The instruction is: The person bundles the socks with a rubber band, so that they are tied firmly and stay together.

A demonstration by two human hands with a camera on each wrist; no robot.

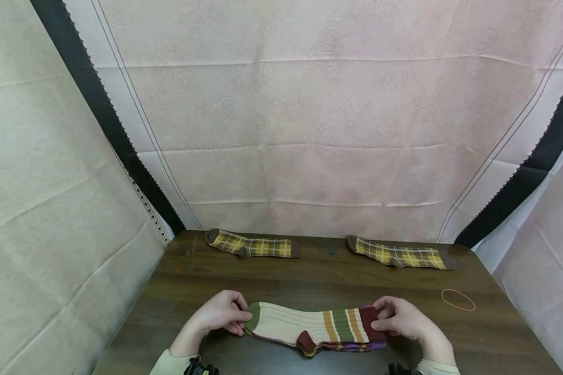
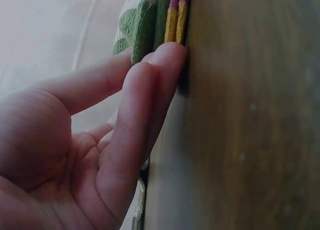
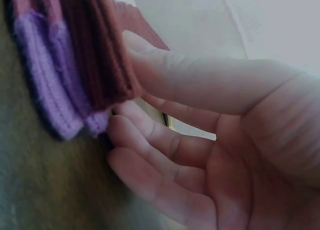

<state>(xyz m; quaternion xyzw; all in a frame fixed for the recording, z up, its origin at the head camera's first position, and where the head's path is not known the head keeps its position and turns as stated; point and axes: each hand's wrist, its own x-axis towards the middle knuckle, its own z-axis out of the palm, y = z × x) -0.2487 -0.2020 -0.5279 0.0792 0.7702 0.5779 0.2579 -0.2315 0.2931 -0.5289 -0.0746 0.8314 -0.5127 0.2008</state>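
Note:
A cream sock (image 1: 291, 320) with a green toe, maroon heel, orange and green stripes and maroon cuff lies flat on top of a stack near the table's front. Beneath it shows the purple cuff (image 1: 377, 345) of another sock. My left hand (image 1: 220, 312) pinches the toe end; in the left wrist view, green toes (image 2: 145, 29) and yellow toes (image 2: 172, 27) are layered by the fingertips. At the other end my right hand (image 1: 401, 320) pinches the maroon cuff (image 3: 107, 54), thumb on top. Purple cuffs (image 3: 47, 74) sit below it in the right wrist view.
Two yellow plaid socks lie along the table's back edge, one plaid sock (image 1: 258, 247) at left and another plaid sock (image 1: 399, 254) at right. An orange rubber band (image 1: 458, 308) rests on the wooden table (image 1: 319, 286) at right. Pale cloth (image 1: 309, 130) hangs behind and beside it.

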